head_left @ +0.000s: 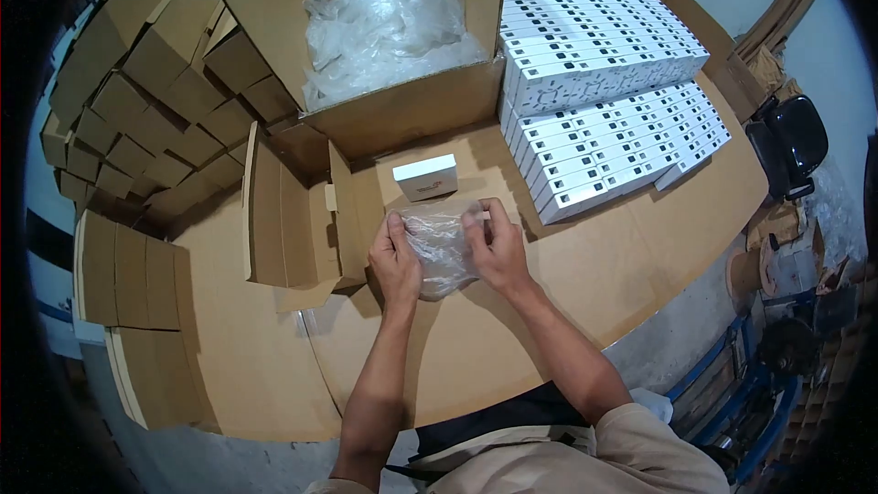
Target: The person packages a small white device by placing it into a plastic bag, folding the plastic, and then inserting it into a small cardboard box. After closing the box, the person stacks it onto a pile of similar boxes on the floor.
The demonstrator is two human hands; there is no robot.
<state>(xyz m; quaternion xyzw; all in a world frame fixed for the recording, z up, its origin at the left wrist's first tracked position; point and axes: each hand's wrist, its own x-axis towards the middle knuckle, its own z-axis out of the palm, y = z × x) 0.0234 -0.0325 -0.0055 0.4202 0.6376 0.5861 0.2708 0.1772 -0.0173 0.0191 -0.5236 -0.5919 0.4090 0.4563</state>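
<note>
Between my two hands a clear plastic bag (441, 252) is stretched out above the cardboard-covered table. My left hand (397, 261) pinches its left edge, thumb on top. On the opposite edge, my right hand (497, 244) has its fingers closed on the plastic. Just beyond the bag a small white box (426, 177) stands upright with small print on its front. To the left of my left hand is an open, narrow brown carton (291, 220), whose inside shows no contents from here.
A large carton (402, 110) full of crumpled clear bags (384, 23) stands at the back. Stacked white boxes (604, 64) rise at the right. Many brown cartons (137, 119) are piled at the left, with more (137, 274) along the left table edge. A black chair (791, 142) stands beyond.
</note>
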